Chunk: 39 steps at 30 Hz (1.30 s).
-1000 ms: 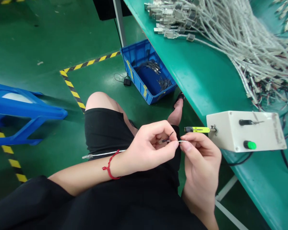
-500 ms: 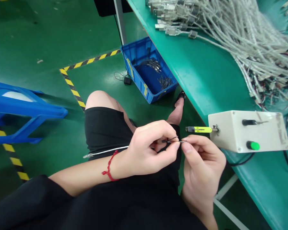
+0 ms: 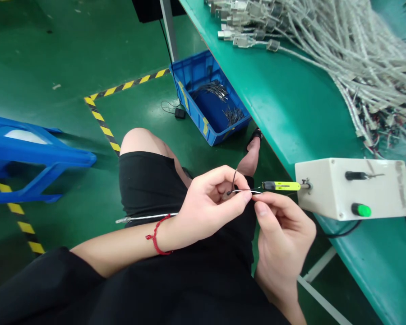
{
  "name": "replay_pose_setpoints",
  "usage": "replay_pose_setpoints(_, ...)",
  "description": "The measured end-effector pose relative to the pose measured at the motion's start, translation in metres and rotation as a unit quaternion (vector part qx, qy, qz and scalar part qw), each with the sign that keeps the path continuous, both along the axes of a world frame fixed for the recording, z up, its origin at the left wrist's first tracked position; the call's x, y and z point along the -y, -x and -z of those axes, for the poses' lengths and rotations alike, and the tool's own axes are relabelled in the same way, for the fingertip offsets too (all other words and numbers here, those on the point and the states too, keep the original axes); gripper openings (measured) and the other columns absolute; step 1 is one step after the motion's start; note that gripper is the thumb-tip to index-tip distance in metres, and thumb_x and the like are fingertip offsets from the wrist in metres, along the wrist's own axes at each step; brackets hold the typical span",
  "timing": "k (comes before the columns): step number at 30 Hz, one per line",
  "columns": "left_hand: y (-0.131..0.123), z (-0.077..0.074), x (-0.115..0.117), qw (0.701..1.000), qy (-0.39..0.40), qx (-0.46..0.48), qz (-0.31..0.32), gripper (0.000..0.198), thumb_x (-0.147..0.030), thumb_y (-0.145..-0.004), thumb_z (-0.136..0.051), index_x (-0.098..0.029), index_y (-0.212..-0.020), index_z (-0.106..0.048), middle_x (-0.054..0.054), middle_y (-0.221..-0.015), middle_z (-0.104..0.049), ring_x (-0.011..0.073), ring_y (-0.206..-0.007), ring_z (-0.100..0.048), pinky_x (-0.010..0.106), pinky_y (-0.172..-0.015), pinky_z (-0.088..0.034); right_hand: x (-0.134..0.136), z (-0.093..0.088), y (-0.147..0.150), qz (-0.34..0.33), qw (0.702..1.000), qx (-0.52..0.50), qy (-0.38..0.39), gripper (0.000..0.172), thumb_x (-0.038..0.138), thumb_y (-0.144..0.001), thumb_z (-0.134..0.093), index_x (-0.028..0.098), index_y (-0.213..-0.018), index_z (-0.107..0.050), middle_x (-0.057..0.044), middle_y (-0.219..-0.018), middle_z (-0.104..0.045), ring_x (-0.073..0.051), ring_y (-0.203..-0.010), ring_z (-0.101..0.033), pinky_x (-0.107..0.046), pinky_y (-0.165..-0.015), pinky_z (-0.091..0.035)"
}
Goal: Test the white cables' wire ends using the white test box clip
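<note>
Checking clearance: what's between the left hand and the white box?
In the head view: wires, fingers of the right hand, and the yellow piece on that box.

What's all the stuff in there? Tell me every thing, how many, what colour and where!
Smooth green table: one, green, right
Clear-sheathed USB cables: many, silvery-white, piled on the table
Boxy beige device: one, beige, table edge
Slim pen-like tool: one, yellow and black, at the device's end
Blue plastic crate: one, blue, floor
Thin metallic-looking cables: several, grey, inside the crate
Blue plastic frame: one, blue, left
Striped floor tape: several strips, yellow-black, floor
Small boxy adapter: one, black, beside the crate
Thin held cable: one, whitish, left hand
Braided bracelet: one, red, left wrist
Left hand: one, bare, centre
Right hand: one, bare, near the tool
</note>
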<state>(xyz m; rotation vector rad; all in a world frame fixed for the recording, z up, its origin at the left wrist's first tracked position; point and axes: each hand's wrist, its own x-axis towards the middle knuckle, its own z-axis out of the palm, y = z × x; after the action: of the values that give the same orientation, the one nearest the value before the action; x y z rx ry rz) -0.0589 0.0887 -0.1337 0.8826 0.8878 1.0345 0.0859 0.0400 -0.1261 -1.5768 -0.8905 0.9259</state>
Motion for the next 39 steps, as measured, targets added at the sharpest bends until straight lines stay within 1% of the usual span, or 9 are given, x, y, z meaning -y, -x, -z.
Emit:
replay_pose_setpoints(6, -0.004, 0.005, -0.003, 1.0, 0.01, 0.023, -0.013, 0.018, -0.025, -0.089, -0.087, -0.018, -0.09, -0.07, 0.002, -0.084, -0.068, 0.0115, -0.071, -0.056, 0.023, -0.062, -0.045, 0.003, 0.014, -0.006, -0.042, 0.999, -0.025, 0.016, 0.011, 0.031, -0.09, -0.082, 0.024, -0.098, -0.083, -0.002, -0.085, -0.072, -0.015, -0.075, -0.061, -0.028, -0.063, -0.045)
replay_pose_setpoints(8, -0.005, 0.006, -0.004, 0.999, 0.028, 0.033, -0.014, 0.018, -0.022, -0.089, -0.087, -0.017, -0.089, -0.069, 0.001, -0.081, -0.067, 0.0098, -0.067, -0.055, 0.022, -0.059, -0.043, 0.001, 0.021, -0.007, -0.026, 0.998, -0.046, 0.014, 0.015, 0.036, -0.095, -0.076, 0.022, -0.095, -0.082, 0.0, -0.075, -0.065, -0.014, -0.07, -0.056, -0.029, -0.065, -0.044)
replay_pose_setpoints(11, -0.007, 0.007, -0.005, 0.998, 0.038, 0.052, -0.016, 0.022, -0.02, -0.086, -0.089, -0.017, -0.085, -0.068, 0.001, -0.08, -0.068, 0.0084, -0.064, -0.054, 0.019, -0.056, -0.043, -0.006, 0.028, -0.007, 0.029, 0.994, -0.109, 0.0, 0.034, 0.046, -0.103, -0.063, 0.019, -0.088, -0.077, 0.005, -0.06, -0.043, -0.012, -0.059, -0.04, -0.029, -0.061, -0.038)
replay_pose_setpoints(14, -0.009, 0.009, -0.006, 0.998, 0.033, 0.046, -0.018, 0.023, -0.02, -0.085, -0.089, -0.017, -0.083, -0.067, 0.002, -0.081, -0.069, 0.0094, -0.068, -0.057, 0.019, -0.06, -0.045, -0.013, 0.029, -0.004, 0.059, 0.984, -0.165, -0.011, 0.047, 0.057, -0.106, -0.053, 0.019, -0.085, -0.072, 0.005, -0.057, -0.04, -0.012, -0.056, -0.035, -0.03, -0.056, -0.032)
replay_pose_setpoints(16, -0.01, 0.01, -0.006, 0.999, 0.03, 0.038, -0.018, 0.022, -0.02, -0.086, -0.088, -0.017, -0.083, -0.067, 0.001, -0.081, -0.069, 0.0096, -0.069, -0.057, 0.02, -0.062, -0.046, -0.017, 0.027, -0.001, 0.058, 0.981, -0.187, -0.003, 0.05, 0.062, -0.105, -0.052, 0.019, -0.092, -0.073, 0.006, -0.054, -0.04, -0.011, -0.053, -0.033, -0.03, -0.056, -0.031)
replay_pose_setpoints(20, -0.011, 0.012, -0.007, 0.999, 0.026, 0.029, -0.016, 0.021, -0.021, -0.088, -0.087, -0.018, -0.083, -0.067, 0.0, -0.077, -0.068, 0.0104, -0.068, -0.059, 0.021, -0.061, -0.046, -0.019, 0.021, 0.003, 0.06, 0.962, -0.266, 0.011, 0.049, 0.059, -0.106, -0.053, 0.017, -0.116, -0.076, 0.007, -0.052, -0.041, -0.011, -0.05, -0.031, -0.028, -0.056, -0.033)
replay_pose_setpoints(24, -0.012, 0.011, -0.008, 0.999, 0.027, 0.02, -0.016, 0.023, -0.023, -0.088, -0.087, -0.017, -0.081, -0.066, 0.001, -0.077, -0.068, 0.0104, -0.067, -0.059, 0.021, -0.059, -0.045, -0.019, 0.021, 0.006, 0.069, 0.941, -0.33, -0.008, 0.046, 0.052, -0.108, -0.053, 0.016, -0.129, -0.073, 0.008, -0.052, -0.039, -0.011, -0.052, -0.03, -0.027, -0.057, -0.033)
replay_pose_setpoints(30, -0.015, 0.011, -0.009, 0.999, 0.023, 0.027, -0.003, 0.023, -0.017, -0.09, -0.085, -0.018, -0.08, -0.064, 0.0, -0.076, -0.072, 0.0102, -0.066, -0.064, 0.021, -0.06, -0.049, -0.021, 0.027, 0.01, 0.078, 0.934, -0.346, -0.035, 0.038, 0.046, -0.11, -0.051, 0.02, -0.124, -0.076, 0.008, -0.049, -0.039, -0.011, -0.05, -0.03, -0.026, -0.057, -0.037)
replay_pose_setpoints(39, -0.017, 0.009, -0.01, 1.0, 0.019, 0.008, -0.001, 0.02, -0.016, -0.091, -0.082, -0.017, -0.08, -0.066, 0.0, -0.075, -0.073, 0.0104, -0.066, -0.066, 0.021, -0.06, -0.05, -0.02, 0.026, 0.01, 0.091, 0.932, -0.349, -0.024, 0.039, 0.049, -0.107, -0.056, 0.021, -0.125, -0.077, 0.008, -0.05, -0.039, -0.011, -0.051, -0.033, -0.025, -0.058, -0.039)
